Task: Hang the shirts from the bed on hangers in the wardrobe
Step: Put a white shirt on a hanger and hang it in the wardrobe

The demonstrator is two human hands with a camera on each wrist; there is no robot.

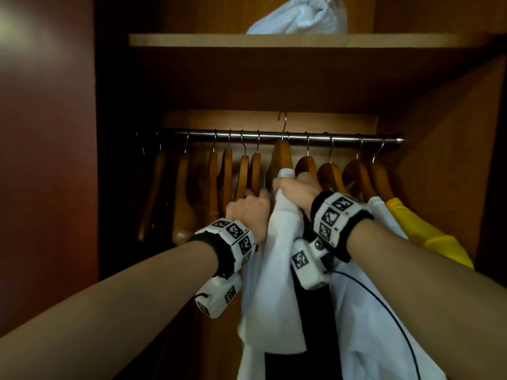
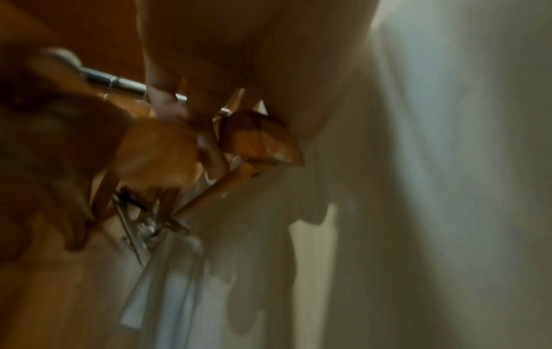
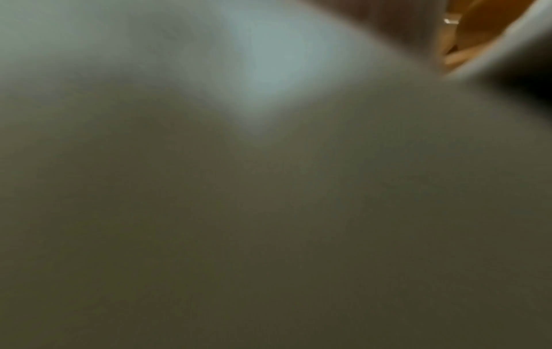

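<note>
A white shirt (image 1: 277,270) hangs on a wooden hanger (image 1: 281,157) whose hook (image 1: 284,123) stands above the metal rail (image 1: 343,138). My right hand (image 1: 293,187) grips the shirt's bunched collar at the hanger's neck. My left hand (image 1: 253,204) reaches in just left of it, with fingers (image 2: 206,141) fairly straight between the neighbouring hangers (image 1: 255,171) and the shirt's hanger end (image 2: 260,137). Blurred white cloth (image 3: 269,165) fills the right wrist view, so the right fingers are hidden there.
Several bare wooden hangers (image 1: 183,187) crowd the rail to the left, and more hang to the right. A yellow garment (image 1: 428,234) hangs at far right. A plastic bag (image 1: 299,17) lies on the upper shelf (image 1: 192,39). The wardrobe's side walls stand close on both sides.
</note>
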